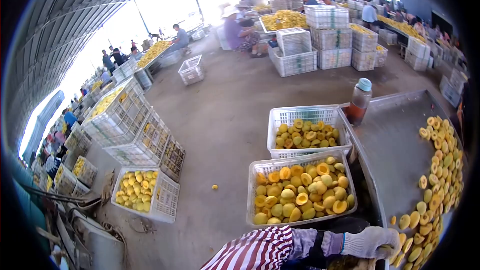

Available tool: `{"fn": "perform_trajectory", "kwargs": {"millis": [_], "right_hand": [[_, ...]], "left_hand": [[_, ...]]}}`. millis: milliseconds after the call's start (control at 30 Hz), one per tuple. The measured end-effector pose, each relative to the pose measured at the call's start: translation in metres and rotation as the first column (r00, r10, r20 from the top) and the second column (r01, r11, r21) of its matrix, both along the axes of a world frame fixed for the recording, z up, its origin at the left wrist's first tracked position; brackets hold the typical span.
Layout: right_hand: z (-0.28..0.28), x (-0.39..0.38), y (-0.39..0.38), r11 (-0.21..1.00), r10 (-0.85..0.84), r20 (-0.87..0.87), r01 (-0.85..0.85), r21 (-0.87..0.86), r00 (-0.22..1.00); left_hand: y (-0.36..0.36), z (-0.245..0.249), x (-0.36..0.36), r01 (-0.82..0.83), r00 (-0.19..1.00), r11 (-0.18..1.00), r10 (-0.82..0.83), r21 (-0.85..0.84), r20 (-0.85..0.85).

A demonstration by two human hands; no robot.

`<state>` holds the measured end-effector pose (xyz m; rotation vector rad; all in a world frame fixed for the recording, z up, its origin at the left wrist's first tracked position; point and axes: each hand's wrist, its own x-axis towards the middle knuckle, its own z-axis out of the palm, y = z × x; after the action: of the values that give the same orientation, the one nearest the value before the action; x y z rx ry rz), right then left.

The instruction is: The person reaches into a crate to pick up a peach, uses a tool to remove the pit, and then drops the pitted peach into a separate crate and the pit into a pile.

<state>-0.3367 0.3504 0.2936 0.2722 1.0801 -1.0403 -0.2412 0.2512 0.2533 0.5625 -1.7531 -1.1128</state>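
Observation:
My left hand, in a pale knit glove with a striped sleeve behind it, is at the bottom right by the metal table's edge. Its fingers are curled around what looks like a yellow-green peach, mostly covered by the glove. Just below, a pale patch at the frame's bottom edge may be part of my right hand; its fingers are hidden. Peach halves and whole-looking peaches lie along the right side of the metal table. Beyond my left arm stands a white crate filled with peach halves.
Behind it is another crate of peaches. A bottle with a blue lid stands at the table's far corner. Stacked crates are on the left, and a loose peach lies on the floor. Several people work at tables further back.

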Motion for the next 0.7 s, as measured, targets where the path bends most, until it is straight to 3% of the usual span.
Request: {"fn": "perform_trajectory", "kwargs": {"millis": [67, 167, 200, 300, 333, 400, 433, 500, 533, 567, 600, 633, 700], "right_hand": [[-0.008, -0.01, 0.0, 0.982, 0.119, -0.047, -0.124, -0.142, 0.992], [-0.02, -0.017, -0.003, 0.931, 0.227, -0.029, -0.225, -0.288, 0.974], [-0.025, -0.017, -0.005, 0.918, 0.241, -0.013, -0.232, -0.322, 0.97], [-0.035, -0.026, -0.006, 0.89, 0.259, 0.055, -0.216, -0.401, 0.964], [-0.04, -0.028, -0.005, 0.883, 0.254, 0.09, -0.193, -0.427, 0.963], [-0.05, -0.037, 0.002, 0.869, 0.244, 0.201, -0.122, -0.48, 0.949], [-0.061, -0.041, 0.008, 0.859, 0.242, 0.303, -0.058, -0.509, 0.922], [-0.077, -0.046, 0.02, 0.823, 0.264, 0.507, 0.082, -0.562, 0.821], [-0.093, -0.03, 0.028, 0.809, -0.067, 0.247, 0.197, -0.553, 0.967], [-0.084, -0.03, 0.031, 0.818, -0.08, 0.251, 0.208, -0.537, 0.965], [-0.069, -0.036, 0.033, 0.809, 0.055, 0.343, 0.16, -0.566, 0.938], [-0.061, -0.043, 0.034, 0.777, 0.201, 0.398, 0.101, -0.621, 0.895], [-0.048, -0.059, 0.043, 0.728, 0.325, 0.365, 0.016, -0.686, 0.872]], "left_hand": [[0.001, 0.007, 0.008, 0.018, 1.0, 0.999, -0.019, -0.033, -0.008], [0.001, 0.002, 0.007, -0.068, 0.993, 0.963, 0.039, -0.262, -0.115], [0.003, 0.003, 0.005, -0.005, 0.99, 0.987, -0.017, -0.16, -0.138], [0.008, 0.002, 0.001, -0.066, 0.972, 0.977, 0.017, -0.202, -0.235], [0.005, -0.016, -0.01, 0.07, 0.947, 0.997, -0.055, 0.037, -0.317], [0.014, -0.036, -0.026, -0.011, 0.911, 0.951, 0.137, 0.309, -0.389], [0.015, -0.043, -0.034, 0.217, 0.859, 0.902, 0.005, 0.372, -0.512], [0.015, -0.045, -0.044, 0.607, 0.674, 0.651, -0.117, 0.456, -0.73], [0.022, 0.005, -0.019, 0.497, 0.81, 0.652, -0.111, 0.573, -0.576], [0.026, 0.024, -0.018, 0.711, 0.625, 0.407, 0.007, 0.573, -0.781], [0.019, 0.013, -0.021, 0.678, 0.677, 0.344, 0.053, 0.65, -0.734], [0.017, 0.009, -0.02, 0.602, 0.723, 0.43, 0.065, 0.673, -0.688], [0.002, 0.009, -0.002, 0.39, 0.876, 0.575, 0.009, 0.719, -0.482]]}}
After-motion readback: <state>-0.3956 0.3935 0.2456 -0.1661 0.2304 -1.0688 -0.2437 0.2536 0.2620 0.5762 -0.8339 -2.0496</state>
